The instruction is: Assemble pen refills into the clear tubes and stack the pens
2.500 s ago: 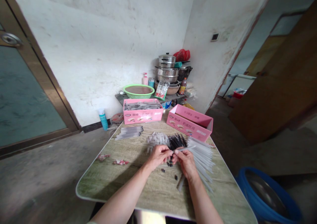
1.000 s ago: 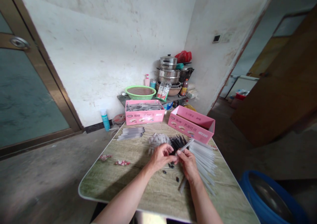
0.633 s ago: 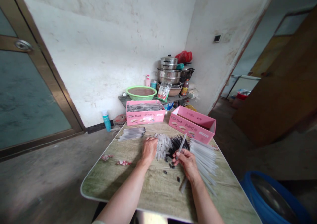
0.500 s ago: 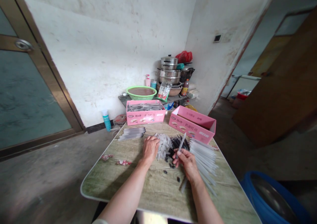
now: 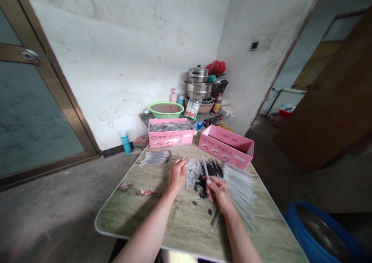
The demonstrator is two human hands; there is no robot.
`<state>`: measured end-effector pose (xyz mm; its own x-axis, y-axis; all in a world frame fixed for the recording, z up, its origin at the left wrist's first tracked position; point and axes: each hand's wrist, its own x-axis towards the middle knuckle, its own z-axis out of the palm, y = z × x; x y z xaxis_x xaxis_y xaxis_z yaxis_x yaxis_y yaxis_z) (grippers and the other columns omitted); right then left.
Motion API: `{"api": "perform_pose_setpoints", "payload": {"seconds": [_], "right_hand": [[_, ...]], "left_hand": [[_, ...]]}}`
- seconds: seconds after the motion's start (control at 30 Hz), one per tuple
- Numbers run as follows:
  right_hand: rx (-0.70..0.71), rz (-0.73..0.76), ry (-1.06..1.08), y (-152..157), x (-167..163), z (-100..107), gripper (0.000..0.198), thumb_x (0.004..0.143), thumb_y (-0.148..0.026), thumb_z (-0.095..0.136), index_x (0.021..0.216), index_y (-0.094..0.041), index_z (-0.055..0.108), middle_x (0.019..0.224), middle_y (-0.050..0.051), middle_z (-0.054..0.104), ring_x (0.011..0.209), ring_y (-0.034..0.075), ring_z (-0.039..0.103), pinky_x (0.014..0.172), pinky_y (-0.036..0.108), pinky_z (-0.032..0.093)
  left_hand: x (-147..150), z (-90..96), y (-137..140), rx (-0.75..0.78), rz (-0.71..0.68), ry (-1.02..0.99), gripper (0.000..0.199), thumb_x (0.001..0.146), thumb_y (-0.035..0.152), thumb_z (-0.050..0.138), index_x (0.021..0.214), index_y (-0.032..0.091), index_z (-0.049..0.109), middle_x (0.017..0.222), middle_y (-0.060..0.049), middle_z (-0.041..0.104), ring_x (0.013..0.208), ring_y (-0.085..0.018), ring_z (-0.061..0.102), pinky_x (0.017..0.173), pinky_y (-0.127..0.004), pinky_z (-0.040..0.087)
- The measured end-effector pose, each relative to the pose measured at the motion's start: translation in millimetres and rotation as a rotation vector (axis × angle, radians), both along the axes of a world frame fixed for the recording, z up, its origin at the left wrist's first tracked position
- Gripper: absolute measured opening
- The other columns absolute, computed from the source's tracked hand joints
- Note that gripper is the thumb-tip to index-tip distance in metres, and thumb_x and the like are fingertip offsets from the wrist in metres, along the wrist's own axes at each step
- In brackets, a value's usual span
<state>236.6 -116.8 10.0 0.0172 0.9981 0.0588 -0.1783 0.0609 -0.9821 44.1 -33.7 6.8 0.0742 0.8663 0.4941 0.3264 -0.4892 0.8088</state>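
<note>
Between the thumb and fingers of the right hand [image 5: 219, 191] stands a slim translucent tube [image 5: 205, 166], pinched near its lower end, its upper end pointing away from the person and leaning slightly left. Just behind it lies a heap of black pieces [image 5: 215, 169], and next to that, on the left, a heap of whitish short pieces [image 5: 192, 173]. The left hand [image 5: 177, 174] is at the near left edge of the whitish heap, fingers bent and fingertips against it; whether they grip a piece cannot be told. A few loose black bits [image 5: 210, 212] are scattered nearer the person. To the right, partly behind the right forearm, a fan of long translucent tubes [image 5: 240, 187] spreads over the wood-patterned surface [image 5: 130, 216]. Farther left, a row of dark-tipped rods [image 5: 155, 157] lies side by side. Along the far edge are two pink boxes: the left box [image 5: 171, 139] is filled with greyish rods, and the right box [image 5: 223, 150] sits at an angle, its inside only partly visible. Beyond them, a low shelf carries a green basin [image 5: 166, 116] of brownish contents and stacked steel pots [image 5: 199, 86]. A blue tub [image 5: 292, 220] stands at the lower right.
</note>
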Motion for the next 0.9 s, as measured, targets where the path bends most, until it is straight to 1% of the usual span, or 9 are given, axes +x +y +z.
{"api": "perform_pose_setpoints", "payload": {"seconds": [0.07,0.17,0.23,0.3,0.37,0.43,0.5,0.67,0.9], "right_hand": [[0.009,0.033,-0.071,-0.8,0.8,-2.7,0.034,0.082,-0.046,0.07,0.095,-0.014,0.072,0.046,-0.006,0.051,0.035,0.005,0.035,0.037,0.018,0.024],[0.016,0.112,-0.17,-2.3,1.0,-3.9,0.031,0.083,-0.044,0.069,0.087,-0.013,0.073,0.045,-0.007,0.045,0.038,0.004,0.03,0.04,0.019,0.02],[0.001,0.155,-0.223,-3.0,0.3,-2.6,0.031,0.082,-0.044,0.069,0.084,-0.013,0.073,0.046,-0.007,0.044,0.039,0.004,0.029,0.04,0.02,0.02],[-0.013,0.186,-0.268,-3.0,-0.8,-1.4,0.031,0.081,-0.044,0.07,0.085,-0.014,0.074,0.047,-0.007,0.044,0.04,0.005,0.03,0.04,0.02,0.021],[-0.016,0.202,-0.303,-2.3,-1.7,-1.6,0.031,0.081,-0.045,0.069,0.085,-0.015,0.074,0.047,-0.006,0.044,0.04,0.006,0.031,0.04,0.021,0.022],[-0.016,0.202,-0.324,-1.5,-2.0,-3.5,0.032,0.081,-0.046,0.069,0.083,-0.015,0.074,0.048,-0.006,0.044,0.041,0.006,0.031,0.04,0.021,0.023],[-0.02,0.2,-0.333,-0.9,-2.1,-5.8,0.032,0.081,-0.047,0.068,0.084,-0.015,0.074,0.048,-0.006,0.043,0.042,0.006,0.031,0.041,0.021,0.023],[-0.02,0.203,-0.339,-1.2,-3.1,-5.5,0.033,0.082,-0.046,0.067,0.087,-0.014,0.074,0.049,-0.007,0.043,0.042,0.006,0.031,0.041,0.021,0.023],[0.004,0.173,-0.325,-1.8,-3.7,0.2,0.033,0.083,-0.047,0.066,0.082,-0.014,0.072,0.049,-0.006,0.044,0.042,0.006,0.031,0.042,0.021,0.022]], "left_hand": [[-0.6,-1.6,2.5,-0.108,-0.059,-0.26,0.031,0.093,0.034,0.052,0.113,0.019,0.072,0.096,-0.007,0.067,0.079,-0.017,0.058,0.074,-0.028,0.045],[1.6,-4.1,5.1,-0.315,-0.138,-0.724,0.036,0.084,0.045,0.066,0.106,0.017,0.073,0.101,-0.008,0.07,0.069,-0.012,0.055,0.066,-0.024,0.043],[4.0,-4.7,5.2,-0.408,-0.196,-0.967,0.038,0.074,0.044,0.077,0.1,0.016,0.073,0.104,-0.008,0.07,0.069,-0.011,0.054,0.066,-0.023,0.043],[5.8,-3.8,3.9,-0.457,-0.253,-1.089,0.038,0.069,0.039,0.082,0.097,0.015,0.074,0.104,-0.008,0.07,0.069,-0.009,0.054,0.067,-0.022,0.043],[6.5,-1.7,1.8,-0.472,-0.305,-1.124,0.037,0.07,0.036,0.082,0.1,0.016,0.073,0.108,-0.008,0.068,0.069,-0.008,0.053,0.067,-0.022,0.042],[6.2,0.6,-0.4,-0.467,-0.35,-1.114,0.038,0.073,0.034,0.08,0.107,0.018,0.072,0.115,-0.007,0.066,0.07,-0.008,0.053,0.068,-0.022,0.042],[5.8,2.4,-2.0,-0.461,-0.377,-1.097,0.039,0.075,0.034,0.079,0.111,0.019,0.071,0.115,-0.006,0.065,0.071,-0.008,0.053,0.069,-0.022,0.042],[6.9,1.9,-2.8,-0.461,-0.373,-1.093,0.034,0.075,0.036,0.079,0.103,0.018,0.071,0.099,-0.003,0.066,0.072,-0.009,0.054,0.069,-0.021,0.043],[7.2,-3.6,1.5,-0.494,-0.312,-1.141,0.039,0.067,0.035,0.085,0.097,0.018,0.069,0.082,0.0,0.063,0.07,-0.009,0.056,0.069,-0.02,0.045]]}}
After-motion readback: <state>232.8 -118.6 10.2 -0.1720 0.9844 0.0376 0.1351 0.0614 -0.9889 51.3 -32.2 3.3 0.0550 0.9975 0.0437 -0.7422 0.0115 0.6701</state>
